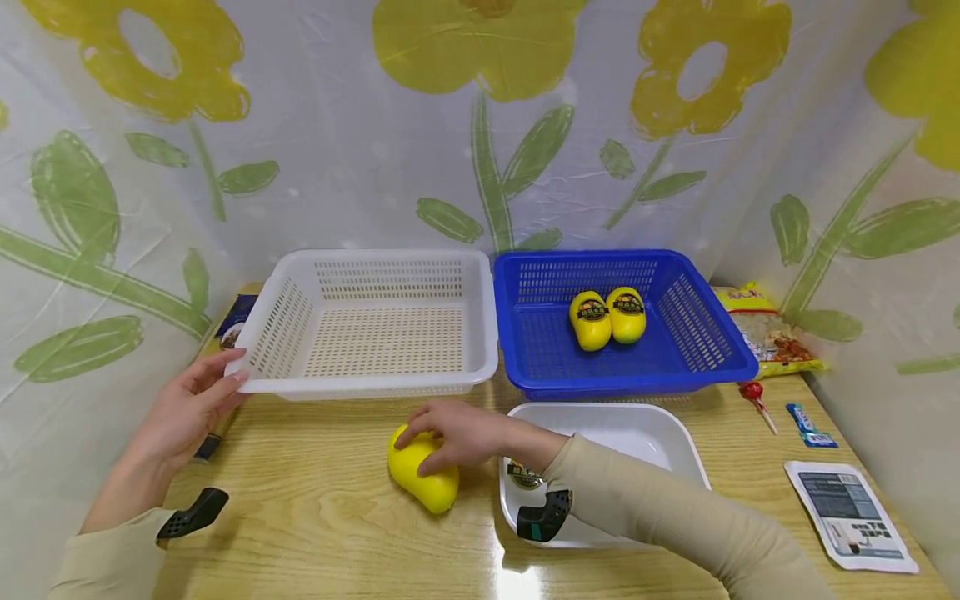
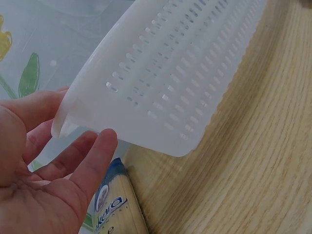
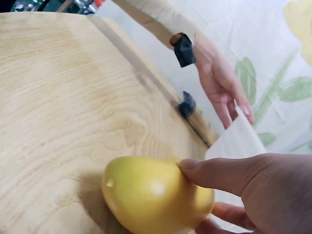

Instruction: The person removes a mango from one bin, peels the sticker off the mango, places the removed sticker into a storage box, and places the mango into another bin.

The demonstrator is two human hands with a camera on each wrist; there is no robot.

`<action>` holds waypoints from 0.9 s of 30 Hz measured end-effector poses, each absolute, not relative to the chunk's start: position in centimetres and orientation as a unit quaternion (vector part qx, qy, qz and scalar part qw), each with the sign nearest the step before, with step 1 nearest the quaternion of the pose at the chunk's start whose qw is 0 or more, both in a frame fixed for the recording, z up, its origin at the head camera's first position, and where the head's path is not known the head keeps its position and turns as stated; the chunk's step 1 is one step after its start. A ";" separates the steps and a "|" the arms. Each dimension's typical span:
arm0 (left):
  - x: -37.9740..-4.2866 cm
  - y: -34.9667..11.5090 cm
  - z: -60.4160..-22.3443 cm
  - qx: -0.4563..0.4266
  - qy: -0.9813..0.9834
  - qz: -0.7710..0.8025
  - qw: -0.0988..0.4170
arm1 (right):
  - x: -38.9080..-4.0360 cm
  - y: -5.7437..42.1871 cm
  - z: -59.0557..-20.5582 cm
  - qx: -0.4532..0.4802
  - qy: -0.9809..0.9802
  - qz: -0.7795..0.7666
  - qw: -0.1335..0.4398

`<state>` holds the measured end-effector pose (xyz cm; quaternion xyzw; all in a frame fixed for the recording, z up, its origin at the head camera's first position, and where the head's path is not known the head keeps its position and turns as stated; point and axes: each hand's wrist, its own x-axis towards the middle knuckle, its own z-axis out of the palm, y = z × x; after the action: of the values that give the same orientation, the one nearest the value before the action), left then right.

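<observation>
At the near left corner of the white basket [image 1: 390, 342], my left hand [image 1: 183, 408] pinches the rim; thumb and fingers show there in the left wrist view. My right hand [image 1: 468, 433] grips a yellow mango [image 1: 408, 467] on the wooden table in front of this basket. Smooth yellow skin of that mango [image 3: 151, 192] faces the right wrist camera, the thumb on its upper side. Two labelled yellow mangoes [image 1: 609, 321] lie side by side in the blue basket [image 1: 630, 383].
Under my right forearm stands a white tray [image 1: 678, 450]; a dark label [image 1: 525, 475] shows inside, its bearer mostly hidden. To the right lie a snack bag [image 1: 772, 333], a lollipop [image 1: 753, 396], small blue packets [image 1: 810, 427] and a white pouch [image 1: 851, 517]. A spaghetti packet [image 2: 114, 204] lies left.
</observation>
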<state>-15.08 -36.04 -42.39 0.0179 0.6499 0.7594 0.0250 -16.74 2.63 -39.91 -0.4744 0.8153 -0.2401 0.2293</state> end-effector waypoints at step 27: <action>-14.8 -35.6 -42.1 -0.006 0.646 0.763 0.021 | -17.5 2.8 -40.7 -0.489 0.788 -0.239 0.289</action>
<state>-14.82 -35.61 -42.08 -0.0061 0.6462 0.7628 0.0213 -17.54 2.81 -40.67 -0.4886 0.7875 -0.2393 0.2895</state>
